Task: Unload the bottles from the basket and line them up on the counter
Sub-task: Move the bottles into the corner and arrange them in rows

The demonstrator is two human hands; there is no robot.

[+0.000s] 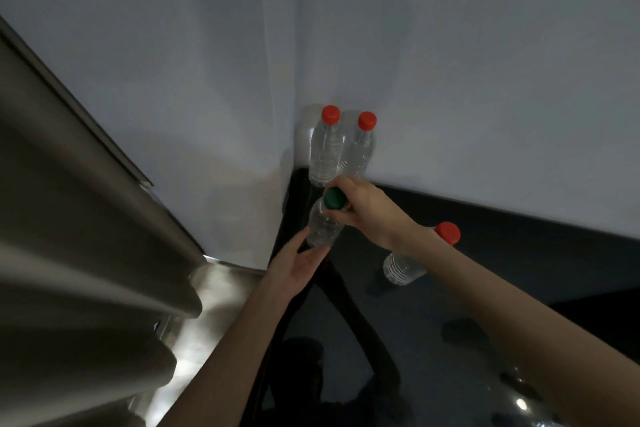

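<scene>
A clear bottle with a green cap [323, 224] stands on the dark counter [519, 253] near the wall corner. My right hand [363, 211] grips its neck just below the cap. My left hand [298, 265] touches its lower body with straight fingers. Behind it, two clear red-capped bottles [325, 152] [360, 149] stand side by side against the white wall. A third red-capped bottle [405, 267] stands to the right, partly hidden by my right forearm. The basket is not in view.
White walls [450, 62] meet in a corner behind the bottles. A steel appliance [86, 236] fills the left side, close to the counter's left edge. A dark curved strap or handle [353, 315] runs across the glossy counter below the hands.
</scene>
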